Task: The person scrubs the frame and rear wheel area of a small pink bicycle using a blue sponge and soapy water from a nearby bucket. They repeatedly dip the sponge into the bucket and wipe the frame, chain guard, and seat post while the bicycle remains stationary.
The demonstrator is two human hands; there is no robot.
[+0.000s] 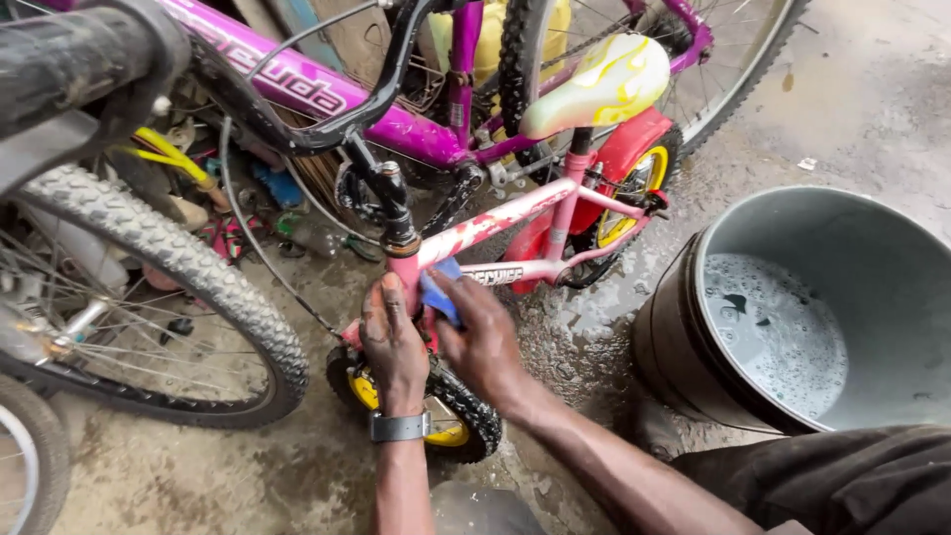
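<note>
A small pink child's bicycle (pixel 515 213) with yellow rims, a red rear mudguard and a white-and-yellow saddle (pixel 594 84) stands on the wet concrete. My left hand (pixel 393 347), with a metal wristwatch, grips the pink fork just above the small front tyre (pixel 466 416). My right hand (pixel 480 342) presses a blue sponge (pixel 439 294) against the frame near the head tube, beside my left hand.
A grey bucket (pixel 872 267) of soapy water sits at the right. A large purple bicycle (pixel 327 94) stands behind the pink one. Big knobbly wheels (pixel 188 267) fill the left side, with clutter on the floor behind.
</note>
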